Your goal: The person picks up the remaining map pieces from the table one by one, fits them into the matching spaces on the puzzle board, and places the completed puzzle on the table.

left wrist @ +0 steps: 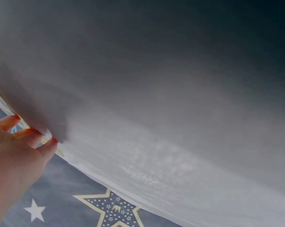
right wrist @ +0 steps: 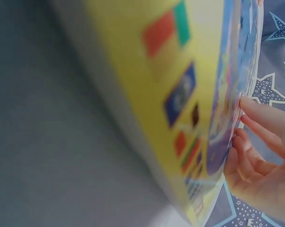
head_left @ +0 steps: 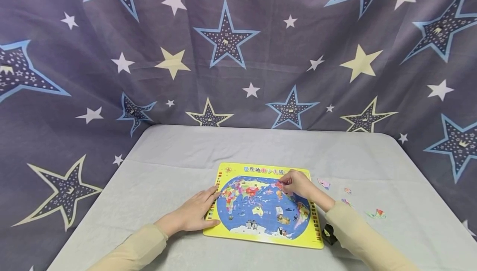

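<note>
A yellow-bordered world map puzzle board point(head_left: 261, 241), with Chinese lettering along its top, lies flat on the table. My left hand point(head_left: 198, 209) rests at its left edge, fingers extended and touching the border; the left wrist view shows this hand point(left wrist: 19, 156) at the edge too. Over the board's upper right, my right hand point(head_left: 298, 184) has its fingers bent down to the map. Its fingertips pinch a small reddish puzzle piece point(head_left: 278, 185), mostly hidden by the fingers. In the right wrist view the fingers of this hand point(right wrist: 265, 151) meet the map surface.
Right of the board lie several loose puzzle pieces, among them a pink and purple one point(head_left: 323, 184), a small reddish one point(head_left: 348, 190) and a green and red one point(head_left: 377, 214). A black object point(head_left: 329, 234) shows beside the right forearm. Star-patterned cloth point(head_left: 238, 84) hangs behind the grey table point(head_left: 179, 151).
</note>
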`<control>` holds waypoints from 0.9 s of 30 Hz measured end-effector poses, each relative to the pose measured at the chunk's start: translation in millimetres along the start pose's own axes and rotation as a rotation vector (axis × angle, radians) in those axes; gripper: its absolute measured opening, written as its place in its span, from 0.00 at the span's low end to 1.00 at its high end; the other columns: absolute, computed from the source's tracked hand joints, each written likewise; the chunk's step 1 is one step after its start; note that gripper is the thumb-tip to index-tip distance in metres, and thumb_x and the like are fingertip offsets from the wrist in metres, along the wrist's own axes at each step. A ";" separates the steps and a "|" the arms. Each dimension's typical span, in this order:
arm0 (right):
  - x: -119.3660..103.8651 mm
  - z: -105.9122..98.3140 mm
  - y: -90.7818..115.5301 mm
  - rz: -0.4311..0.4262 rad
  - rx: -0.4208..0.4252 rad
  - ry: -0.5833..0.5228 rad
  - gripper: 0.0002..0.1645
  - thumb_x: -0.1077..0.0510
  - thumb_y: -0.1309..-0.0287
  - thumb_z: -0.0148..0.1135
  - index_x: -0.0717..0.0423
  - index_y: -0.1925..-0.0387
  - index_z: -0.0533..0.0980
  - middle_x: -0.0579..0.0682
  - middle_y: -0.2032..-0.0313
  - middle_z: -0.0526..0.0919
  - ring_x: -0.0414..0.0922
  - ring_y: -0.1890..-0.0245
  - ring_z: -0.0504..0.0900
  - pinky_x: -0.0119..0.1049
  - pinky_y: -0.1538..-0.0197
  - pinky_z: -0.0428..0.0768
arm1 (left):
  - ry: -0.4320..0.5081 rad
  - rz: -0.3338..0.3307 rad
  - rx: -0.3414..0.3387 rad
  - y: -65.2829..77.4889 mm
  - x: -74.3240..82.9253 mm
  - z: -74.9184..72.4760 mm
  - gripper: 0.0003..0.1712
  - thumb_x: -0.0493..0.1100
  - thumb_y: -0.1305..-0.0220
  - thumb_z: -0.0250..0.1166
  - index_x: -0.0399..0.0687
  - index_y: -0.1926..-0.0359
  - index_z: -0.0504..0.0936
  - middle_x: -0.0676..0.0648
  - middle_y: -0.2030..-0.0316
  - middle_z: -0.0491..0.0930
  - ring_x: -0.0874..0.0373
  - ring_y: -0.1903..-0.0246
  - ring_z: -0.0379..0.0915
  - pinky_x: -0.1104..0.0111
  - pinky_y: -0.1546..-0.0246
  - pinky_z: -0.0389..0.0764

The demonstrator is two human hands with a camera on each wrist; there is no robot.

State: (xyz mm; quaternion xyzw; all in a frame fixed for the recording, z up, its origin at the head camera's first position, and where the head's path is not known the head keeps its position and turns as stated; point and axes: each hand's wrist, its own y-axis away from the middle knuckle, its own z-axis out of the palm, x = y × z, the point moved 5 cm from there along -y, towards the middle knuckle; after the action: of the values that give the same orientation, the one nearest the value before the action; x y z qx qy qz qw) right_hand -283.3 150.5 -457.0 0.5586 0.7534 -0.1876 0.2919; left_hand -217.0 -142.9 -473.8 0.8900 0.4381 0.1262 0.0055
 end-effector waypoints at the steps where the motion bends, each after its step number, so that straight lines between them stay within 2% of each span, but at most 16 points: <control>1: 0.5 0.4 -0.6 0.003 -0.004 -0.012 0.13 0.70 0.56 0.62 0.64 0.63 0.79 0.48 0.75 0.74 0.39 0.80 0.70 0.28 0.78 0.70 | -0.001 0.000 0.000 0.1 0.1 -0.1 0.48 0.68 0.46 0.49 0.40 0.35 0.52 0.41 0.34 0.46 0.51 0.35 0.42 0.58 0.37 0.50; 9: 1.5 2.0 -4.6 0.004 -0.028 -0.070 0.12 0.72 0.56 0.60 0.65 0.65 0.78 0.48 0.78 0.71 0.40 0.81 0.68 0.28 0.81 0.67 | -0.001 -0.005 -0.003 1.2 -0.5 -0.3 0.49 0.69 0.45 0.47 0.39 0.34 0.52 0.41 0.34 0.46 0.51 0.35 0.42 0.58 0.37 0.50; 14: 1.8 1.3 -4.8 -0.003 -0.029 -0.046 0.12 0.72 0.57 0.60 0.63 0.65 0.79 0.47 0.78 0.73 0.40 0.80 0.69 0.29 0.78 0.69 | 0.002 -0.002 -0.001 1.2 -0.1 -0.7 0.48 0.69 0.45 0.48 0.39 0.34 0.52 0.41 0.34 0.46 0.51 0.35 0.42 0.57 0.37 0.50; 23: 1.1 -2.8 -4.4 -0.081 -0.029 -0.033 0.10 0.71 0.56 0.61 0.63 0.68 0.80 0.48 0.76 0.77 0.39 0.78 0.70 0.31 0.74 0.71 | 0.009 0.013 0.014 1.0 2.5 -2.1 0.48 0.67 0.45 0.49 0.37 0.35 0.53 0.39 0.34 0.48 0.49 0.35 0.43 0.56 0.38 0.51; 27: 2.8 -3.4 -5.8 -0.070 -0.037 -0.038 0.10 0.71 0.56 0.61 0.62 0.68 0.80 0.49 0.74 0.79 0.39 0.78 0.71 0.29 0.75 0.71 | 0.002 0.007 0.011 0.6 1.9 -1.9 0.48 0.68 0.45 0.49 0.38 0.35 0.52 0.40 0.34 0.47 0.50 0.35 0.43 0.56 0.38 0.51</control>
State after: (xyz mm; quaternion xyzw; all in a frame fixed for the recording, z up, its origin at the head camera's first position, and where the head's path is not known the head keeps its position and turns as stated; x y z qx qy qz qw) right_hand -290.2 152.8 -456.5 0.5228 0.7702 -0.1941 0.3096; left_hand -215.9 -142.0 -471.4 0.8914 0.4357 0.1248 -0.0002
